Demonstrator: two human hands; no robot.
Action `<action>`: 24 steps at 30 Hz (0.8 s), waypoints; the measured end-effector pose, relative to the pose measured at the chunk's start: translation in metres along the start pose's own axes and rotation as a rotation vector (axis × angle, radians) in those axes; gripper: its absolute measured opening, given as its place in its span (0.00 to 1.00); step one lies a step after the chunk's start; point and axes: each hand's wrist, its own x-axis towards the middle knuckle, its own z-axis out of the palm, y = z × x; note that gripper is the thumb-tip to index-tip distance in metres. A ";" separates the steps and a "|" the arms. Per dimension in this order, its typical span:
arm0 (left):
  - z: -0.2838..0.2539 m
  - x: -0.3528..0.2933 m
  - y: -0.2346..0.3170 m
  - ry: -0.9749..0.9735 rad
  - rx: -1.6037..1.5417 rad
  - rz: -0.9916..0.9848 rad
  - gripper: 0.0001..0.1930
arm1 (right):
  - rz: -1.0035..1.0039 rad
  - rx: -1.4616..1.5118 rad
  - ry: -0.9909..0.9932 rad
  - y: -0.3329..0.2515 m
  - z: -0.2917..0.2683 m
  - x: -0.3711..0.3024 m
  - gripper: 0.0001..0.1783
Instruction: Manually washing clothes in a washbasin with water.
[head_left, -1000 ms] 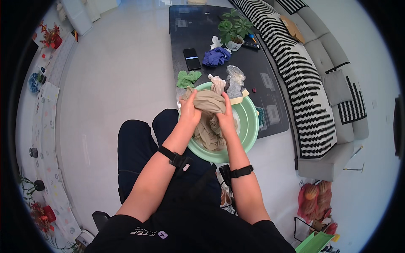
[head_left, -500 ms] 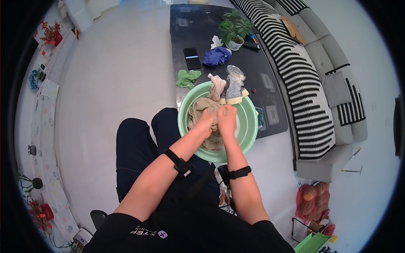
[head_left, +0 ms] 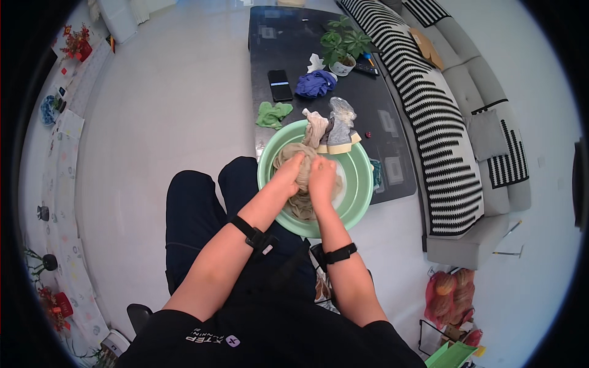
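Observation:
Inside a light green basin (head_left: 362, 196) lies a wet, beige piece of cloth (head_left: 302, 205), bunched and twisted. My left hand (head_left: 288, 174) is closed round its upper left part. Close beside it, my right hand (head_left: 321, 178) grips the same cloth with curled fingers. Both hands are over the basin, nearly touching each other. Some whitish water shows at the basin's right inside. A beige sock (head_left: 315, 127) and a grey sock with a pale yellow band (head_left: 339, 136) hang over the far rim. What lies under my hands is hidden.
The basin stands at the near end of a dark table (head_left: 392, 135). On it are a green cloth (head_left: 273, 115), a black phone (head_left: 280, 85), a blue-purple cloth (head_left: 315, 84) and a potted plant (head_left: 343, 49). A grey sofa (head_left: 472, 80) runs along the right.
Both hands have shifted slightly left and toward me, with the cloth more tightly bunched between them. My right hand has come closer to the left.

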 end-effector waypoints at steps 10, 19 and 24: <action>0.010 -0.012 0.015 -0.056 -0.005 -0.030 0.14 | -0.012 0.058 -0.045 -0.023 -0.011 0.009 0.11; 0.013 -0.010 0.034 0.078 0.104 -0.062 0.13 | -0.263 0.101 -0.087 -0.071 -0.019 -0.018 0.13; 0.023 -0.005 0.009 0.025 0.137 0.108 0.12 | -0.031 0.213 0.023 -0.014 -0.015 0.018 0.12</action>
